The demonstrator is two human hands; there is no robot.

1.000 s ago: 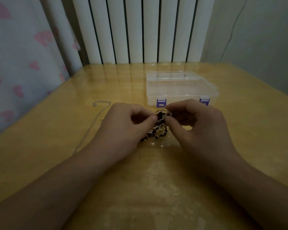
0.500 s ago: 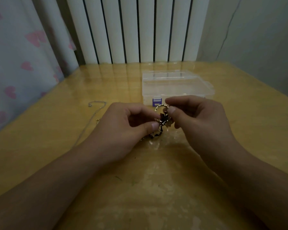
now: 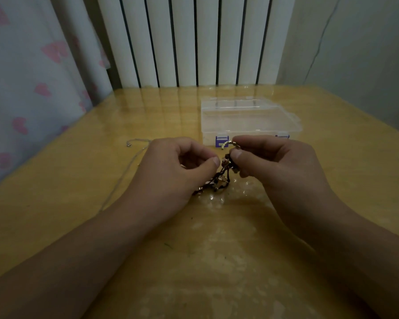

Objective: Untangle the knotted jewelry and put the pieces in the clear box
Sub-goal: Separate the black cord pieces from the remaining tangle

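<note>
Landmark: clear box [image 3: 249, 120], lid closed, purple latches on its near side, standing on the yellow table [image 3: 217, 261].

Knotted jewelry [image 3: 219, 178]: dark beaded strands with gold-coloured bits, held up just in front of the box's near edge, the lower tangle trailing down to the table surface.

Right hand [image 3: 276, 164]: in front of the box, thumb and forefinger pinching the top of the tangle, where a gold ring-shaped piece [image 3: 228, 143] arcs up against the box's left latch in this view. Other fingers curled under.

Left hand [image 3: 175, 166]: front-left of the box, fingers curled, thumb tip pressed at the tangle beside the right thumb; whether it truly pinches a strand I cannot tell.

Thin silver chain [image 3: 134, 157]: lying loose on the table, left of the box, apart from the tangle.
</note>
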